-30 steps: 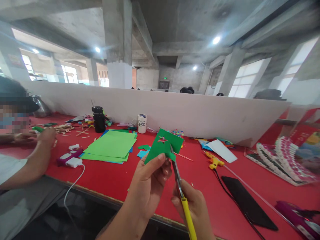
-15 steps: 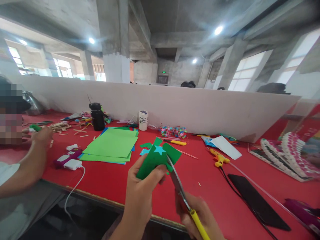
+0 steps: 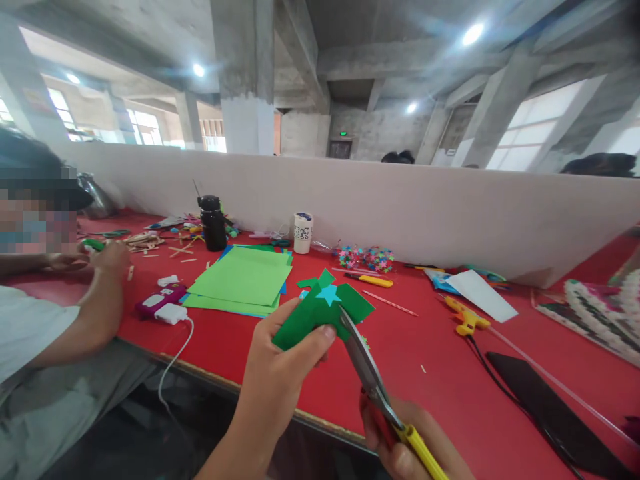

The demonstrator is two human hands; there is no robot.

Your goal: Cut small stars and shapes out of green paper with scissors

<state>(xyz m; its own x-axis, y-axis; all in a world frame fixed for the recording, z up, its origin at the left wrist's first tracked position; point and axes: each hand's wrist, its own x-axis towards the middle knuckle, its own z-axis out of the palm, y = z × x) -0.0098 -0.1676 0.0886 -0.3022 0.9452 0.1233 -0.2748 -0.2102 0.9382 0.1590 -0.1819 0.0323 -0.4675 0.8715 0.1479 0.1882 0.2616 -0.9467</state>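
Note:
My left hand (image 3: pixel 287 363) pinches a dark green sheet (image 3: pixel 303 323) between thumb and fingers above the table's front edge. A light blue star (image 3: pixel 329 295) lies flat against the sheet's upper part, and the sheet is cut in beside it. In my right hand (image 3: pixel 400 437) are scissors with yellow handles (image 3: pixel 419 448). Their blades (image 3: pixel 364 360) point up and away from me, with the tips at the green sheet just below and right of the star. The fingers of my right hand are partly hidden by the handles.
On the red table (image 3: pixel 320 387) lie light green sheets (image 3: pixel 245 273), a yellow cutter (image 3: pixel 373 280), a yellow glue gun (image 3: pixel 465 319) and a black slab (image 3: pixel 555 413). A black bottle (image 3: pixel 213 227) and a white cup (image 3: pixel 303 233) stand behind. At left, another person's arm (image 3: pixel 103 300) rests near a purple device (image 3: pixel 159 300).
The view has swung slightly left, so the table things sit farther right. The scissors have shifted a little at the green sheet; both hands keep their holds.

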